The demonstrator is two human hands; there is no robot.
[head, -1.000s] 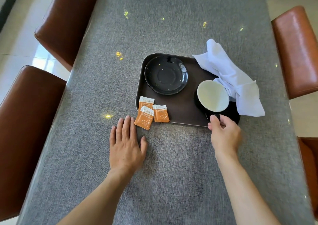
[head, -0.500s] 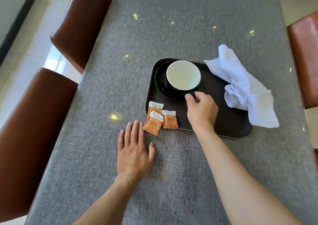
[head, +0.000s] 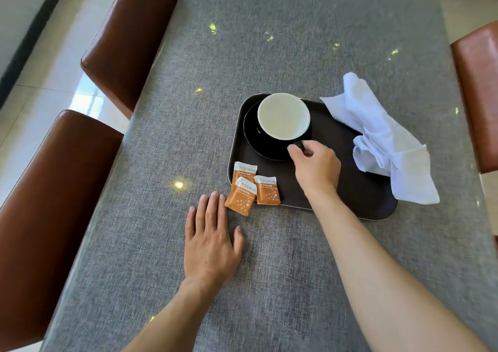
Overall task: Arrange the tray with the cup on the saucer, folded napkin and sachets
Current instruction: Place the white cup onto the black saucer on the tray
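A dark brown tray (head: 350,190) lies on the grey table. At its far left corner a black cup with a white inside (head: 283,116) stands on the black saucer (head: 256,141). My right hand (head: 315,167) pinches the cup's handle from the near side. Three orange sachets (head: 249,187) lie at the tray's near left corner, one hanging over the rim onto the table. A crumpled white napkin (head: 382,141) drapes over the tray's right edge. My left hand (head: 211,241) rests flat on the table just in front of the sachets, fingers spread, holding nothing.
Two brown leather chairs (head: 126,39) (head: 48,211) stand along the table's left side. Another brown chair (head: 479,95) is at the right edge. The grey textured tabletop (head: 296,42) stretches beyond the tray.
My right hand carried the cup from the tray's near right side over to the saucer at the far left and set it there. The left hand stayed flat on the table.
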